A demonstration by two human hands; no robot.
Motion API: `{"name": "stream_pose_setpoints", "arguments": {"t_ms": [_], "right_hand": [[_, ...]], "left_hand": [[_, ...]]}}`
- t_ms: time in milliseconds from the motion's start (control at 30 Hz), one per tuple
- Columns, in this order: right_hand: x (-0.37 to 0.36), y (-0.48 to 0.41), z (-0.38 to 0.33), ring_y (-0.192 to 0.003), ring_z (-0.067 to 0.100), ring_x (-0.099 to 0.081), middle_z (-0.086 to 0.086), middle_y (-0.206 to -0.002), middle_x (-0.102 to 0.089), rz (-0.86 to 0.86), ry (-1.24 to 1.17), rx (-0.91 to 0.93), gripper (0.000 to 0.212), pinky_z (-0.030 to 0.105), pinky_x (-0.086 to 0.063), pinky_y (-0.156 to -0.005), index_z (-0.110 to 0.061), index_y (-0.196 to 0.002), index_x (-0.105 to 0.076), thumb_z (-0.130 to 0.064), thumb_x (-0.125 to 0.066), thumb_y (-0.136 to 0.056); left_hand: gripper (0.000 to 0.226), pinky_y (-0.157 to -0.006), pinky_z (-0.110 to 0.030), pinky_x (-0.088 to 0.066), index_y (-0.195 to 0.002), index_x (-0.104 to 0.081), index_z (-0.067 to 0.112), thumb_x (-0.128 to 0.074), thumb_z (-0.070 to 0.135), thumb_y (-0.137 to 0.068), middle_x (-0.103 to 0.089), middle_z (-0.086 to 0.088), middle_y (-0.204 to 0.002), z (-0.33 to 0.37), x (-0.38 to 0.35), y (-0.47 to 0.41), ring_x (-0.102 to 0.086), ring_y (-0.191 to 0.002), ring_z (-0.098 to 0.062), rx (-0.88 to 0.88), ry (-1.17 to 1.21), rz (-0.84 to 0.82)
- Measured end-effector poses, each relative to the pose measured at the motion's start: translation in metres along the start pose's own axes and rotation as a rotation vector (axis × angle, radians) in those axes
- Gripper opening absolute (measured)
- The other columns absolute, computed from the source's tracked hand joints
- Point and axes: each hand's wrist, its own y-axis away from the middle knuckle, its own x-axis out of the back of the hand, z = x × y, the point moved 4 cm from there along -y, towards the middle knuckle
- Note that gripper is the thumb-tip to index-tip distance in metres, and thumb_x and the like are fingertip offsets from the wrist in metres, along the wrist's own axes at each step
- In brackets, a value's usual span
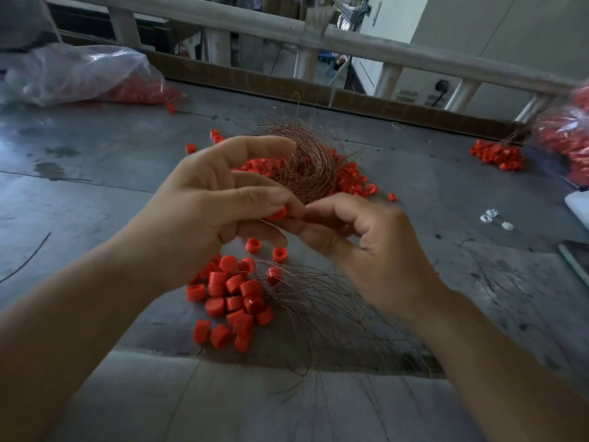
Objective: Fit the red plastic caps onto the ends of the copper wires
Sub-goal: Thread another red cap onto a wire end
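My left hand (220, 199) pinches one red cap (278, 214) between thumb and fingers, above the table's middle. My right hand (360, 244) meets it from the right, its fingertips curled and pinched at the cap's open side; the thin wire end there is mostly hidden by the fingers. Below my hands lies a heap of loose red caps (232, 298) beside a fan of bare copper wires (322, 311). Behind my hands sits a curled bundle of copper wires (312, 161) with red caps on their ends (353, 180).
The grey metal table (95, 193) has a clear bag of red caps (79, 74) at the back left and another bag (564, 145) at the right, with a small pile of caps (495, 154) beside it. Small white parts (492, 216) lie right. A wooden rail (318, 36) runs behind.
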Motion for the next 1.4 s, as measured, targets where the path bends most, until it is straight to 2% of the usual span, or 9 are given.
{"name": "stream_pose_setpoints", "arguments": {"t_ms": [133, 267, 500, 567, 767, 867, 967, 1133, 1400], "right_hand": [[0.002, 0.0, -0.002, -0.075, -0.009, -0.055, -0.02, -0.078, -0.058, -0.004, 0.064, 0.015, 0.012, 0.003, -0.039, -0.066, -0.011, -0.088, -0.068, -0.014, -0.062, -0.078], [0.006, 0.0, -0.003, -0.074, -0.004, -0.053, -0.015, -0.076, -0.059, -0.004, 0.136, 0.0, 0.008, 0.004, -0.037, -0.065, -0.012, -0.081, -0.065, -0.016, -0.059, -0.081], [0.001, 0.001, 0.008, -0.072, 0.003, -0.049, -0.011, -0.074, -0.053, -0.159, 0.339, -0.102, 0.008, 0.016, -0.04, -0.064, -0.015, -0.078, -0.062, -0.009, -0.062, -0.084], [-0.001, 0.002, 0.01, -0.074, 0.005, -0.049, -0.01, -0.077, -0.054, -0.214, 0.358, -0.133, 0.008, 0.026, -0.042, -0.069, -0.017, -0.078, -0.062, -0.012, -0.061, -0.085], [-0.007, 0.004, 0.008, -0.078, 0.011, -0.052, -0.008, -0.08, -0.053, -0.306, 0.398, -0.138, 0.006, 0.035, -0.045, -0.073, -0.018, -0.081, -0.061, -0.016, -0.059, -0.086], [-0.012, 0.006, 0.009, -0.081, 0.013, -0.052, -0.009, -0.079, -0.052, -0.364, 0.409, -0.144, 0.006, 0.037, -0.046, -0.075, -0.017, -0.085, -0.062, -0.018, -0.057, -0.087], [-0.013, 0.008, 0.009, -0.082, 0.01, -0.052, -0.012, -0.079, -0.051, -0.388, 0.427, -0.16, 0.008, 0.033, -0.045, -0.076, -0.02, -0.086, -0.063, -0.024, -0.056, -0.088], [-0.013, 0.009, 0.007, -0.081, 0.006, -0.052, -0.012, -0.081, -0.055, -0.408, 0.432, -0.182, 0.009, 0.029, -0.045, -0.077, -0.021, -0.085, -0.062, -0.028, -0.056, -0.088], [-0.013, 0.01, 0.006, -0.08, 0.005, -0.052, -0.013, -0.081, -0.057, -0.408, 0.446, -0.194, 0.01, 0.026, -0.044, -0.075, -0.023, -0.083, -0.061, -0.029, -0.056, -0.088]], "left_hand": [[0.045, -0.053, -0.025, -0.054, -0.11, -0.058, 0.012, -0.058, 0.004, -0.065, -0.07, -0.011, -0.072, 0.002, 0.005, -0.001, -0.069, -0.064, -0.024, -0.007, 0.047, 0.036], [0.044, -0.053, -0.024, -0.055, -0.105, -0.061, 0.011, -0.053, -0.003, -0.065, -0.07, -0.009, -0.076, 0.001, 0.003, 0.0, -0.069, -0.064, -0.025, 0.019, 0.018, 0.028], [0.04, -0.05, -0.017, -0.051, -0.085, -0.068, 0.011, -0.051, -0.024, -0.074, -0.061, 0.002, -0.064, -0.007, 0.014, -0.001, -0.069, -0.063, -0.019, 0.146, -0.364, 0.05], [0.041, -0.049, -0.017, -0.05, -0.083, -0.068, 0.013, -0.052, -0.023, -0.072, -0.063, 0.002, -0.062, -0.009, 0.017, -0.002, -0.068, -0.063, -0.016, 0.165, -0.449, 0.058], [0.041, -0.047, -0.018, -0.048, -0.069, -0.071, 0.03, -0.055, -0.007, -0.069, -0.066, -0.008, -0.066, -0.013, 0.031, -0.006, -0.059, -0.061, -0.02, 0.161, -0.651, 0.139], [0.037, -0.059, -0.028, -0.051, -0.061, -0.067, 0.031, -0.057, -0.003, -0.074, -0.065, -0.004, -0.066, -0.017, 0.04, -0.009, -0.061, -0.064, -0.018, 0.149, -0.804, 0.277], [0.033, -0.076, -0.028, -0.046, -0.076, -0.065, 0.033, -0.059, 0.0, -0.078, -0.063, 0.007, -0.084, -0.021, 0.045, -0.011, -0.06, -0.08, -0.016, 0.131, -1.006, 0.374], [0.04, -0.085, -0.028, -0.035, -0.122, -0.058, 0.022, -0.058, 0.009, -0.084, -0.052, -0.003, -0.121, -0.033, 0.052, -0.019, -0.049, -0.112, -0.022, 0.157, -1.244, 0.347], [0.046, -0.089, -0.028, -0.03, -0.132, -0.048, 0.026, -0.06, 0.022, -0.088, -0.043, -0.002, -0.138, -0.047, 0.052, -0.031, -0.049, -0.114, -0.025, 0.127, -1.312, 0.267]]}}
